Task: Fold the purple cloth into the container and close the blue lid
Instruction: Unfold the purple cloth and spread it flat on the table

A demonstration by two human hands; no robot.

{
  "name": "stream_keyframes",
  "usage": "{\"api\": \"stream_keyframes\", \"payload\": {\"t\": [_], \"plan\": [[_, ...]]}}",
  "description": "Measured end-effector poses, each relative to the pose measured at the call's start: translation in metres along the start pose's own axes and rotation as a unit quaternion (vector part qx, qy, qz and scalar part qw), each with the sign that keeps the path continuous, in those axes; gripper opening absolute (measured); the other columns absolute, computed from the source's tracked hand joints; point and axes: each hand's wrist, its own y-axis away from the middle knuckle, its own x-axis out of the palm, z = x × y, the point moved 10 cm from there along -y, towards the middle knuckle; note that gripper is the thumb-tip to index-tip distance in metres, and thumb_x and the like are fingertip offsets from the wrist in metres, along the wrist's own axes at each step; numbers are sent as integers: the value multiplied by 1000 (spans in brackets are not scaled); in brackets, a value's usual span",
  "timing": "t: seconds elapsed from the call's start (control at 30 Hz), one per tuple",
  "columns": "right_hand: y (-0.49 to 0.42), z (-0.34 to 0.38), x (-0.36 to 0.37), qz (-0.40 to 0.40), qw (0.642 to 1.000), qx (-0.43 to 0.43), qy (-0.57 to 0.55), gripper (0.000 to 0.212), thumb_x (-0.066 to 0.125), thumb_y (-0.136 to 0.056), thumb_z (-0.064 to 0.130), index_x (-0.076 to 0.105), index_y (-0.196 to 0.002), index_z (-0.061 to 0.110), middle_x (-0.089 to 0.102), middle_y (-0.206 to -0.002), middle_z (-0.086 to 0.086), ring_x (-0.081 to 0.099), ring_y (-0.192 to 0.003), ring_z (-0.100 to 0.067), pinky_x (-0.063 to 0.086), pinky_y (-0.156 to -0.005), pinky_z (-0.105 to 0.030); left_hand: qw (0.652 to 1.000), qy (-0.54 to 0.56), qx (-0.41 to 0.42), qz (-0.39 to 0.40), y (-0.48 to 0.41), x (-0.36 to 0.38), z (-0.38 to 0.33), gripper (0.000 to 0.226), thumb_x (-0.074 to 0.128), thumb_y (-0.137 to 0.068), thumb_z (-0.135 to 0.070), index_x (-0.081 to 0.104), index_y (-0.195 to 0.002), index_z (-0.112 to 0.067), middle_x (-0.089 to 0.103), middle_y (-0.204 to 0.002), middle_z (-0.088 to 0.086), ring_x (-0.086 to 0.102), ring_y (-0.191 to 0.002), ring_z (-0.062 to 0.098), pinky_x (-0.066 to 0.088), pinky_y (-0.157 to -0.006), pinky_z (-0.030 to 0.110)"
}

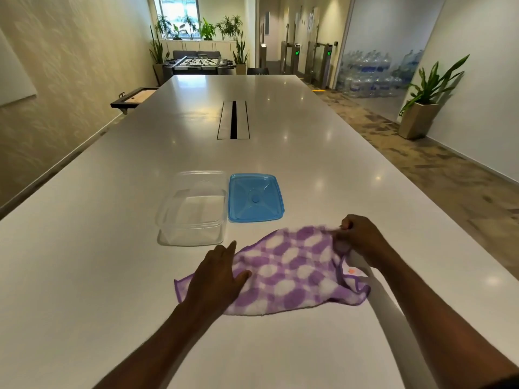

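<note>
A purple cloth with white ovals lies rumpled on the white table in front of me. My left hand rests flat on its left part, fingers apart. My right hand pinches the cloth's far right corner, which is lifted a little. Behind the cloth stands a clear square container, open and with nothing inside. The blue lid lies flat on the table just to the right of the container, touching or nearly touching it.
A cable slot is set into the table's middle farther back. The table's right edge runs close past my right arm, with carpet floor and a potted plant beyond. A wall runs along the left side.
</note>
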Motion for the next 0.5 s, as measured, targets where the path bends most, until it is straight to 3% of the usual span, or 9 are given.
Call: {"api": "stream_keyframes", "payload": {"t": [0.13, 0.23, 0.33, 0.43, 0.5], "plan": [[-1, -14, -7, 20, 993, 43, -105, 25, 61, -73, -17, 56, -71, 8, 60, -73, -14, 56, -74, -28, 48, -65, -38, 999, 34, 3, -37, 3, -20, 2, 61, 62, -81, -54, 49, -133, -26, 57, -129, 3, 52, -117, 22, 42, -93, 33], [3, -20, 1, 64, 987, 91, -117, 16, 67, -78, -9, 62, -92, 0, 59, -77, -18, 58, -69, -30, 52, -61, -36, 998, 42, -13, -37, 3, -29, 4, 43, 64, -76, -57, 61, -108, -29, 68, -105, -2, 60, -94, 19, 43, -73, 29], [8, -24, 12, 116, 982, 130, -69, 13, 70, -82, 3, 64, -78, -7, 56, -62, -19, 53, -47, -25, 50, -48, -30, 997, 59, -31, -24, 0, -33, 8, 37, 63, -72, -63, 59, -90, -31, 69, -90, -3, 60, -81, 20, 45, -67, 31], [9, -24, 18, 149, 978, 143, -20, 22, 64, -82, -3, 53, -63, -1, 44, -47, -10, 42, -31, -19, 40, -38, -23, 997, 73, -24, -9, -3, -33, 7, 39, 60, -73, -65, 59, -94, -31, 67, -88, -6, 61, -82, 20, 48, -70, 32], [7, -26, 17, 147, 978, 149, 5, 20, 60, -79, -9, 51, -63, 0, 45, -48, -9, 43, -34, -19, 39, -39, -22, 997, 72, -18, -14, -2, -36, 6, 35, 60, -76, -59, 60, -100, -33, 68, -92, -7, 62, -85, 19, 48, -71, 31]]}}
